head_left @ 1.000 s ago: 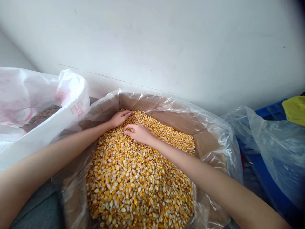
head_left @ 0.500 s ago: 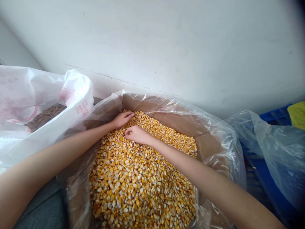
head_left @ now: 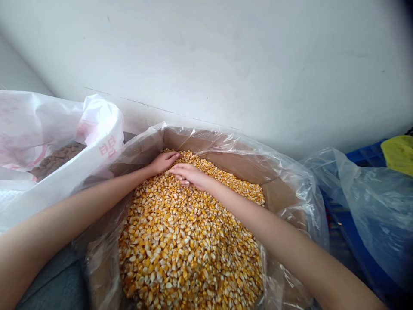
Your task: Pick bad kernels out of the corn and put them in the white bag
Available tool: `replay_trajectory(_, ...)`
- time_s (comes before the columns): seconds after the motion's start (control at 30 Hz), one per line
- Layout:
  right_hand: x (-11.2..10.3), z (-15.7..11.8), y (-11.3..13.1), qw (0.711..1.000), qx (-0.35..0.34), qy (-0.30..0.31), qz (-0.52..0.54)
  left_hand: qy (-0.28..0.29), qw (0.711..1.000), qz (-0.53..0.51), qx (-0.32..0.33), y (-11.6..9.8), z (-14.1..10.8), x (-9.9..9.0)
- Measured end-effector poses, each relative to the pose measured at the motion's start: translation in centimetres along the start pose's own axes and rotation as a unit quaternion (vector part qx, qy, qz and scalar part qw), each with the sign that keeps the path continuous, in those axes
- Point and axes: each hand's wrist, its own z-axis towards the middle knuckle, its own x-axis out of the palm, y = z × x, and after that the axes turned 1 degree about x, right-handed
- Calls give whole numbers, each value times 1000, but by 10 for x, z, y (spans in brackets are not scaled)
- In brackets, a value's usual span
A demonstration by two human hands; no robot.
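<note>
A large heap of yellow and whitish corn kernels [head_left: 190, 241] fills a cardboard box [head_left: 245, 165] lined with a clear plastic bag [head_left: 300, 181]. Toward the far left corner, my left hand [head_left: 164, 162] rests on the kernels with its fingers stretched out. My right hand [head_left: 191, 175] is just in front of it, over the corn, with thumb and fingers drawn together in a pinch. A small tan bit shows at its fingertips, too small to name. The two hands are close but apart.
At left stands an open white sack [head_left: 100, 125] with red print, holding brown pellet-like pieces [head_left: 58, 161]. To the right are a blue plastic crate [head_left: 364, 155], a loose clear plastic sheet [head_left: 371, 193] and something yellow [head_left: 398, 153]. A white wall [head_left: 206, 64] rises behind the box.
My right hand has lifted slightly and its curled fingers have straightened forward into a pinch. My left hand stays on the corn. The view has shifted a little.
</note>
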Motion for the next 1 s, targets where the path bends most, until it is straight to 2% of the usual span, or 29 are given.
replay_trajectory(0.1, -25, -9, 8, 978, -1, 68, 196, -1, 1000, 5, 5, -2, -1, 0)
replay_trajectory(0.2, -48, -18, 11, 953, -32, 81, 290, -4, 1000, 11, -7, -4, -2, 0)
replay_trajectory(0.3, -59, -25, 9, 945, -52, 72, 314, -3, 1000, 6, -10, -3, -2, 0)
replay_trajectory(0.5, -67, -26, 4, 952, -48, 17, 302, 2, 1000, 21, -2, -1, -1, 1)
replay_trajectory(0.63, -77, -20, -6, 971, -2, -66, 229, 1, 999, 49, 7, -1, -2, 2)
replay_trajectory(0.73, -87, -15, -20, 975, 29, -206, 80, 6, 993, 103, 51, -2, -4, 3)
replay_trajectory(0.8, -95, -13, -31, 955, 14, -288, -67, 16, 986, 139, 90, -3, -6, 4)
replay_trajectory(0.87, -102, -11, -40, 920, -27, -337, -198, 20, 981, 158, 111, -5, -7, 4)
replay_trajectory(0.93, -108, -7, -48, 890, -60, -357, -276, 26, 981, 160, 103, -6, -6, 4)
replay_trajectory(1.0, -111, -3, -57, 879, -63, -355, -312, 37, 985, 153, 73, -6, -4, 5)
